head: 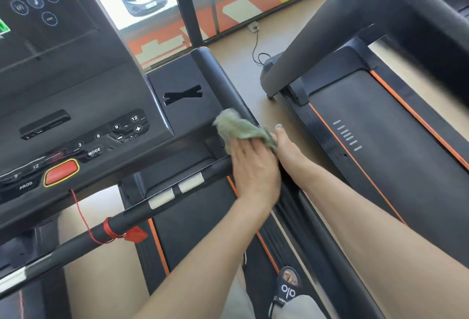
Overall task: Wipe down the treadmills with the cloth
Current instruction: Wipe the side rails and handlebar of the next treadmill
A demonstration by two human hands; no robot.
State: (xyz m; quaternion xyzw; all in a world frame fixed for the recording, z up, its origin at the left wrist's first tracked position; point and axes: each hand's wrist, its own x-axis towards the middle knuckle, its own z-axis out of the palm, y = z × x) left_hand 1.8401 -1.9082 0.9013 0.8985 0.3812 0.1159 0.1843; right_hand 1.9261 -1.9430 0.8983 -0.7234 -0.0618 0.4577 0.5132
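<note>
Far left, the near treadmill's console (76, 121) slopes down with its numbered speed keys and the red stop button (61, 172); a red safety cord (83, 217) hangs from it to a clip on the front handlebar (127, 222). Moving right, the left hand (253, 166) lies flat, fingers spread, pressing the green cloth (241, 128) onto the spot where the console's right wing meets the side handrail (223, 82). That grip is open-palmed: it pins the cloth down, it does not pinch it. Just beside it, touching the cloth's right edge, the right hand (289, 148) reaches forward with its fingers stretched out straight; it seems to rest along the rail, and I cannot tell whether it has hold of a corner of the cloth. Further right, across a strip of floor, stands the second treadmill (368, 128), its belt bare.

The cloth looks thin, soft and light, bunched into folds; it should drape over the rounded rail and slide easily on smooth plastic. Best held wadded under the palm, or wrapped round the rail, so that it does not skid loose.
</note>
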